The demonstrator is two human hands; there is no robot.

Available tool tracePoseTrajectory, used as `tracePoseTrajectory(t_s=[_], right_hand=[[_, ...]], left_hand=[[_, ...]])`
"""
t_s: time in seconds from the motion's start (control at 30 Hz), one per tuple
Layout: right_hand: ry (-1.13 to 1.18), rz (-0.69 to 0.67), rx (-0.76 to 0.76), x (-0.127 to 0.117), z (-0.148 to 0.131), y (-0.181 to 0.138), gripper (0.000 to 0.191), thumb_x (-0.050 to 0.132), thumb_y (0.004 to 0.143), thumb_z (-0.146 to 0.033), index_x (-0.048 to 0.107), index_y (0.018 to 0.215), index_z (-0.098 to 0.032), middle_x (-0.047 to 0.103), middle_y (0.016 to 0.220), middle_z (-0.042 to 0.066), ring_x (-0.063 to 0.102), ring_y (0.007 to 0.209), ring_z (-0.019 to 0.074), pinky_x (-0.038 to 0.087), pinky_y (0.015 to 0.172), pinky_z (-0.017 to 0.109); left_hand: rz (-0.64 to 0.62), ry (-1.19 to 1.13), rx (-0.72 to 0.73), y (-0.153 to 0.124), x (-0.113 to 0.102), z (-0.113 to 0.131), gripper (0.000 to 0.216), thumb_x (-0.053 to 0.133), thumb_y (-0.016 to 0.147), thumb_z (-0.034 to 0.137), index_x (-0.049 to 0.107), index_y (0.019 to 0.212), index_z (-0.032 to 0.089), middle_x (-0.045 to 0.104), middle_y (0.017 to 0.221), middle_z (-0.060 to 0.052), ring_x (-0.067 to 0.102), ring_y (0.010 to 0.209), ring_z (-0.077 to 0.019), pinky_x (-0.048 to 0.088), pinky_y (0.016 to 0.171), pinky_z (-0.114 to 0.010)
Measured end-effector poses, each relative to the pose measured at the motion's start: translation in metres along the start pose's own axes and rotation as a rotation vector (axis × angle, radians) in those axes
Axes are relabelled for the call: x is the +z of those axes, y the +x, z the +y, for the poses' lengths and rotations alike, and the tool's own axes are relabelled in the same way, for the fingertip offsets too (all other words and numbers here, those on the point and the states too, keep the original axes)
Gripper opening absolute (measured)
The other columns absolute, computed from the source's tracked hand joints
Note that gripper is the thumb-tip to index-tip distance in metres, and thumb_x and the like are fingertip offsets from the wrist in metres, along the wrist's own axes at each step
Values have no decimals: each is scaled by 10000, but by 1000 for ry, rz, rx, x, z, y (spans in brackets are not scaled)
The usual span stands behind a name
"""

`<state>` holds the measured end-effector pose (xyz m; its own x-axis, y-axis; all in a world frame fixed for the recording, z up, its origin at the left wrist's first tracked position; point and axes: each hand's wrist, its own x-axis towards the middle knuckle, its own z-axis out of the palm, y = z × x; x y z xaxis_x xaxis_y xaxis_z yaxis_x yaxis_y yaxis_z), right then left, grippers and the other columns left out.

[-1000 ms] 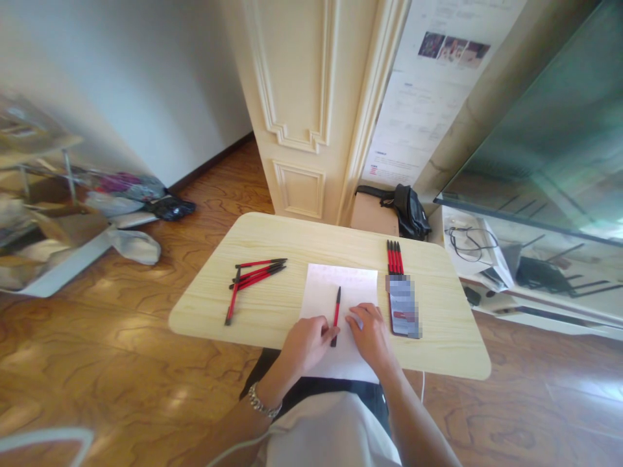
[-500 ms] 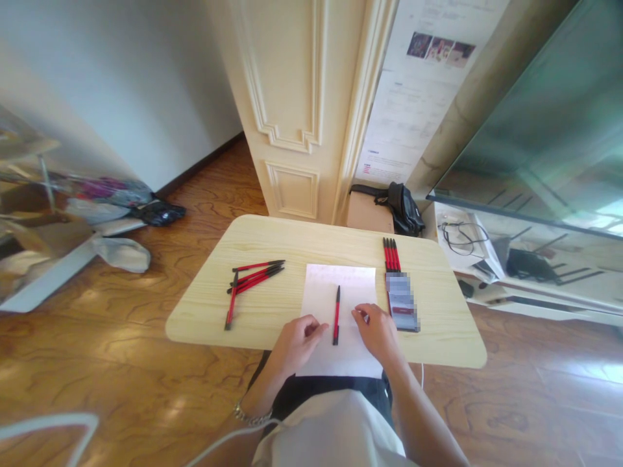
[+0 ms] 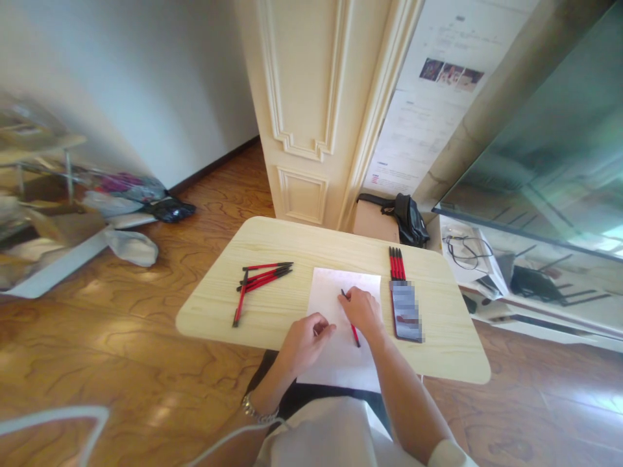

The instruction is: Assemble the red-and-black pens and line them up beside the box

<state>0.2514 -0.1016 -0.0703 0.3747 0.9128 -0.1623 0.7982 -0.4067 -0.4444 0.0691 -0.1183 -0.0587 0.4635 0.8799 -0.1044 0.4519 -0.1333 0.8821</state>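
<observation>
My right hand (image 3: 363, 310) is closed on a red pen with black ends (image 3: 355, 335), over a white sheet of paper (image 3: 335, 363). The pen slants, its upper tip poking out past my fingers and its middle hidden under the hand. Beside it, at the sheet's left edge, my left hand (image 3: 309, 338) holds nothing; its fingers curl loosely with the thumb apart. Several red and black pens (image 3: 265, 279) lie in a loose pile on the left of the table. To the right, several like pens (image 3: 397, 263) are lined up side by side above a phone (image 3: 406, 312).
The pale wooden table (image 3: 214, 292) has rounded corners. Behind it stand a cream panelled door (image 3: 306, 97) and a black bag (image 3: 411, 217) on a box. A large screen (image 3: 540, 162) rises at the right, and bags and boxes (image 3: 121, 207) lie on the floor at left.
My right hand has moved left onto the pen and closed on it. The pen, upright in view before, now slants. My left hand stays beside the sheet's left edge. The view has shifted slightly.
</observation>
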Motion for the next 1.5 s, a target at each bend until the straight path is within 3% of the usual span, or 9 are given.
tracePoseTrajectory(t_s=[0.13, 0.33, 0.5, 0.7, 0.9, 1.0, 1.17, 1.33, 1.5], right_hand=[[562, -70, -120, -9, 7, -5, 310, 470, 852, -450, 622, 792, -186, 664, 722, 57, 569, 635, 167, 384, 597, 282], [1143, -173, -135, -14, 5, -33, 317, 497, 854, -446, 644, 926, -175, 673, 841, 60, 562, 649, 135, 407, 573, 254], [1215, -58, -48, -11, -3, -39, 342, 539, 831, -440, 641, 1028, -180, 685, 861, 73, 602, 763, 171, 450, 647, 285], [1246, 109, -4, 3, -17, -36, 326, 528, 831, -475, 626, 792, -166, 619, 670, 28, 537, 602, 131, 417, 546, 251], [1473, -88, 84, 7, -14, -36, 339, 517, 816, -516, 601, 841, -189, 605, 655, 17, 492, 503, 118, 310, 406, 217], [1488, -200, 67, 1, -9, -34, 402, 517, 807, -538, 626, 932, -173, 666, 798, 79, 582, 629, 161, 381, 461, 238], [1350, -44, 29, -1, -5, -31, 310, 632, 755, -472, 634, 812, -168, 632, 728, 40, 539, 609, 127, 417, 530, 241], [1460, -254, 40, 2, -3, -30, 369, 550, 808, -493, 631, 942, -159, 639, 809, 69, 512, 550, 114, 345, 429, 220], [1370, -97, 45, 1, -1, -28, 301, 657, 743, -450, 619, 857, -174, 628, 737, 33, 546, 615, 131, 428, 531, 244]], left_hand=[[27, -110, 19, 4, 5, 9, 286, 500, 851, 440, 649, 874, 196, 675, 833, -48, 594, 704, -175, 410, 652, -265], [-167, -671, -106, 9, 33, 19, 374, 411, 891, 483, 595, 907, 157, 644, 772, -65, 617, 722, -180, 480, 663, -291], [-80, -763, -184, 10, 49, 15, 296, 534, 836, 476, 520, 815, 181, 558, 600, 24, 547, 541, -117, 428, 527, -223], [61, -613, -123, 9, 53, 16, 340, 532, 827, 492, 513, 698, 178, 450, 522, 56, 384, 425, -70, 268, 422, -203], [-70, -946, -302, 6, 56, 23, 392, 516, 818, 539, 445, 672, 181, 369, 511, 79, 194, 362, -28, 131, 374, -196], [-77, -995, -283, 7, 55, 23, 365, 547, 810, 515, 473, 711, 172, 456, 567, 55, 274, 385, -29, 173, 384, -183], [-48, -899, -219, 9, 54, 18, 335, 582, 798, 483, 574, 802, 149, 559, 626, 13, 422, 457, -57, 280, 430, -197], [-54, -926, -232, 6, 54, 15, 375, 533, 824, 505, 591, 798, 135, 591, 662, -16, 454, 466, -69, 313, 451, -213], [-48, -922, -224, 5, 52, 16, 360, 545, 825, 484, 603, 872, 132, 592, 693, -21, 467, 485, -73, 328, 472, -214]])
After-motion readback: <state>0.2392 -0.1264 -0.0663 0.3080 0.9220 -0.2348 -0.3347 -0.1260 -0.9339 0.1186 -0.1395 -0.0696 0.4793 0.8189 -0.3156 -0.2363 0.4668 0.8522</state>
